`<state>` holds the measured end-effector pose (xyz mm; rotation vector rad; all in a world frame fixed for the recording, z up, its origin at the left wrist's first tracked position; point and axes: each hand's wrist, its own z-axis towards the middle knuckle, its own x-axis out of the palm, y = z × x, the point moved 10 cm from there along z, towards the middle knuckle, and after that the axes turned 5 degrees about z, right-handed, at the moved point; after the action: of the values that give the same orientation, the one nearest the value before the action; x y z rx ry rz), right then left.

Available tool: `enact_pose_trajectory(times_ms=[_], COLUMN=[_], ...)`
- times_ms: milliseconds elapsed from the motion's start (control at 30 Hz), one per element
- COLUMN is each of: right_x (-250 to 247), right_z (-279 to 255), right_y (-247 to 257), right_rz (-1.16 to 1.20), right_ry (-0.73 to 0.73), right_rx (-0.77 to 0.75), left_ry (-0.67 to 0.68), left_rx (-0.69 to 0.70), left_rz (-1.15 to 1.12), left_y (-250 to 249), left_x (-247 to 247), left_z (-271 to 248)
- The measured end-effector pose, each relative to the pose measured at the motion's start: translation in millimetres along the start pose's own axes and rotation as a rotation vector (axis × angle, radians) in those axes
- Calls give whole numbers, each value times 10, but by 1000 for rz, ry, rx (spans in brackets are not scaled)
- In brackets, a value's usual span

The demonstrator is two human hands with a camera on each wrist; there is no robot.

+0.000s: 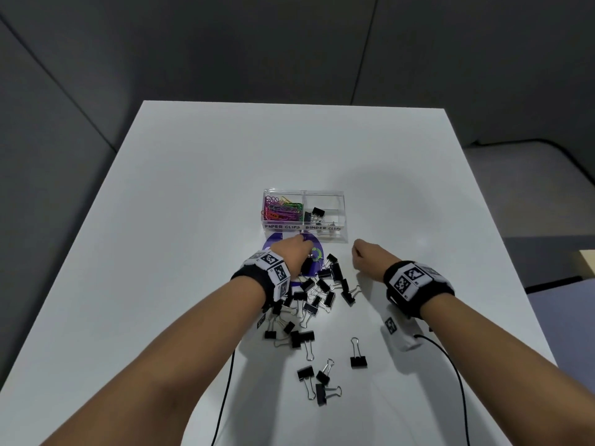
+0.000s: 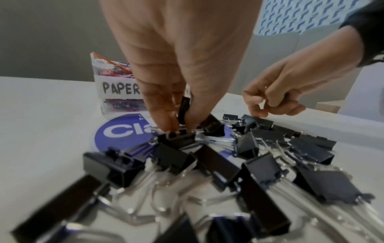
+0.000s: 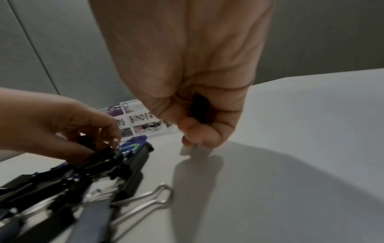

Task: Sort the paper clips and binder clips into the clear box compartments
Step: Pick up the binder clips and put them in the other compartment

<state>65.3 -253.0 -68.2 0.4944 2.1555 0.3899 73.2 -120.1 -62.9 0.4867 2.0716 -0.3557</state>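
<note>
The clear box [image 1: 344, 217] stands mid-table, labelled PAPER CLIPS on the left and BINDER CLIPS on the right. Coloured paper clips [image 1: 282, 208] fill the left compartment; a few black binder clips [image 1: 316, 214] lie in the right one. A pile of black binder clips [image 1: 317, 292] spreads in front of the box. My left hand [image 2: 178, 125] reaches down at the pile's far end and pinches a black binder clip [image 2: 184, 109] between its fingertips. My right hand [image 3: 193, 131] hovers right of the pile, fingers curled round another black binder clip [image 3: 199, 107].
A round purple disc [image 2: 122, 131] with white lettering lies under the pile's far end, just in front of the box. Several loose binder clips [image 1: 358, 357] lie nearer me. Black cables [image 1: 457, 375] trail from both wrists over the white table [image 1: 193, 188].
</note>
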Motion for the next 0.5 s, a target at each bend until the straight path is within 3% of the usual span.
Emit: enact_pose_trajectory(times_ms=[133,300,500], right_x=[39,200,288], right_z=[-31,-58,-57], right_y=[207,296,377], right_rz=[-12,-231,-337], right_ry=[-21,28,4], right_rx=[-115,-134,-173], left_ry=[18,11,-5], left_rx=[-44,-48,-22], left_rz=[-102,-154,-213], left_y=[63,97,21], left_x=[43,21,-83], left_z=[-15,-15,-12])
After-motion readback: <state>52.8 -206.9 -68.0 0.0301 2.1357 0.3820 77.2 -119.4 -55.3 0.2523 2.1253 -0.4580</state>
